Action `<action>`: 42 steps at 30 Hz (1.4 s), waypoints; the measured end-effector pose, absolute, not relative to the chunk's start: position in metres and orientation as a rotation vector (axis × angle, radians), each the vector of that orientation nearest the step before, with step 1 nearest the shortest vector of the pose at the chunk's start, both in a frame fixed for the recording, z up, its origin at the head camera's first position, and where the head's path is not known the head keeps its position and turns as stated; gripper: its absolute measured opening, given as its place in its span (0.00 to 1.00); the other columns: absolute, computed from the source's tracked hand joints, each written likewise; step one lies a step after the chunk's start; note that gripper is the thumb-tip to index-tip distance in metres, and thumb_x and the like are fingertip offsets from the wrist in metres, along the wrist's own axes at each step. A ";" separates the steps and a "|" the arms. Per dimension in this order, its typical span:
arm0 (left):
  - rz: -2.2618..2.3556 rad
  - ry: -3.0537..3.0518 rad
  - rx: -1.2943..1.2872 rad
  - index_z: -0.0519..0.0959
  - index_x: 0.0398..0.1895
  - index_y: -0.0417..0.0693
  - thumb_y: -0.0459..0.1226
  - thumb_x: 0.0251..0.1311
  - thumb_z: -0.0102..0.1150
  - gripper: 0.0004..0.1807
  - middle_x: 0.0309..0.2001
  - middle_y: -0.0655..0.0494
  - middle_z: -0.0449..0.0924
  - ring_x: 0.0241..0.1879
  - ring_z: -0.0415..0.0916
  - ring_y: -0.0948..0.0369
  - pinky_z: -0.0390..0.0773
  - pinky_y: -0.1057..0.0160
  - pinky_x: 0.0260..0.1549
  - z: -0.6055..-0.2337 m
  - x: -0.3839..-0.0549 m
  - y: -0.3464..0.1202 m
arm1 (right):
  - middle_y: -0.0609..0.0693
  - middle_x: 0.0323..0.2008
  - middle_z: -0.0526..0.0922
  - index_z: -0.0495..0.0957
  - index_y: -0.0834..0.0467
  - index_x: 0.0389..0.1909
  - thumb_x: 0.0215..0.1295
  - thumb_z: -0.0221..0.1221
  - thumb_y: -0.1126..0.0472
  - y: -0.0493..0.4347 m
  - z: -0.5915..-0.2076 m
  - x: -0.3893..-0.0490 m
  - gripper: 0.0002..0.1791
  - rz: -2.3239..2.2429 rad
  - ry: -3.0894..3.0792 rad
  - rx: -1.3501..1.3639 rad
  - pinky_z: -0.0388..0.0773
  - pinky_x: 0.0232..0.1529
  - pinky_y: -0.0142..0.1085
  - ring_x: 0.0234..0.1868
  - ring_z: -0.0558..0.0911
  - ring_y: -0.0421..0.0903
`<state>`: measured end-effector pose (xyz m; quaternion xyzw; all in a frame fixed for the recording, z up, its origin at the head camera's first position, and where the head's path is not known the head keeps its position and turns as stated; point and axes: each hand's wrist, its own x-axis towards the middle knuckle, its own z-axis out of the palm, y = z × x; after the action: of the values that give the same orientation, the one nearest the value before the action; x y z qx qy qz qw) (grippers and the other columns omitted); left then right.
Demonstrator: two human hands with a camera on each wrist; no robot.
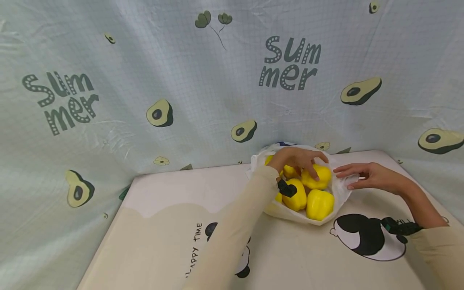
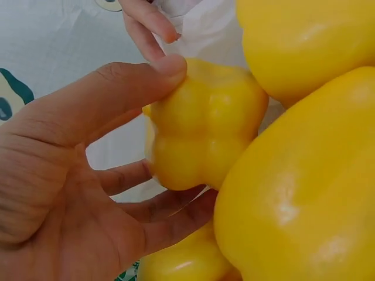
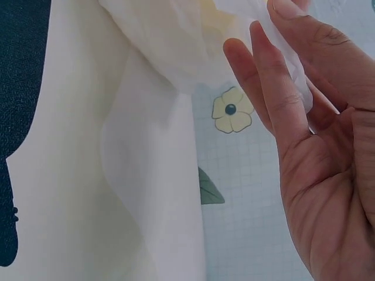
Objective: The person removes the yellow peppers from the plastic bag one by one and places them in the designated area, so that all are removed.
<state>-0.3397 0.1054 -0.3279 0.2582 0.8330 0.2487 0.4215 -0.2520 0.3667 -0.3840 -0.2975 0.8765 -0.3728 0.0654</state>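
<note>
A white plastic bag [image 1: 342, 189] lies spread open on the table with several yellow bell peppers inside. My left hand [image 1: 299, 157] reaches into it from above and holds one yellow bell pepper [image 1: 320, 177] near the bag's right side. In the left wrist view, the thumb lies on top of that pepper [image 2: 205, 126] and the other fingers are beneath and behind it. Other peppers [image 1: 320, 204] sit close against it. At the bag's right edge, my right hand [image 1: 380, 177] pinches the thin plastic between thumb and fingers, as the right wrist view also shows.
The table [image 1: 163, 197] has a pale printed cover with cartoon figures and lettering. Behind it hangs a light curtain [image 1: 203, 80] printed with avocados and words, close to the bag's far side.
</note>
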 end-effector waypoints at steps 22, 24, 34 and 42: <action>0.782 2.086 1.195 0.62 0.78 0.60 0.37 0.64 0.66 0.40 0.79 0.59 0.53 0.67 0.60 0.61 0.76 0.63 0.58 -0.325 -0.331 0.062 | 0.30 0.59 0.79 0.86 0.51 0.54 0.63 0.69 0.63 0.372 -0.384 -0.253 0.18 -1.101 2.665 -0.860 0.77 0.50 0.25 0.57 0.70 0.18; 0.809 2.107 1.211 0.61 0.78 0.60 0.38 0.64 0.67 0.40 0.78 0.59 0.54 0.67 0.60 0.62 0.73 0.63 0.61 -0.326 -0.330 0.058 | 0.30 0.59 0.79 0.86 0.51 0.54 0.63 0.69 0.63 0.372 -0.384 -0.252 0.18 -1.102 2.668 -0.860 0.77 0.50 0.25 0.57 0.70 0.18; 1.022 2.160 1.224 0.63 0.77 0.60 0.36 0.54 0.76 0.47 0.76 0.61 0.59 0.67 0.63 0.62 0.68 0.63 0.67 -0.332 -0.319 0.035 | 0.29 0.59 0.79 0.86 0.51 0.54 0.63 0.70 0.62 0.371 -0.386 -0.249 0.18 -1.119 2.668 -0.873 0.75 0.50 0.22 0.58 0.69 0.17; 1.088 2.312 1.368 0.66 0.74 0.55 0.37 0.52 0.79 0.45 0.74 0.59 0.64 0.69 0.62 0.65 0.63 0.67 0.69 -0.335 -0.309 0.017 | 0.31 0.59 0.80 0.86 0.50 0.53 0.62 0.70 0.61 0.369 -0.388 -0.247 0.18 -1.107 2.688 -0.877 0.72 0.51 0.19 0.59 0.69 0.17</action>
<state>-0.3091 0.0169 -0.3348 0.4684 0.7918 0.3727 0.1211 -0.2470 0.3690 -0.3875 -0.2885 0.8840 -0.3640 0.0523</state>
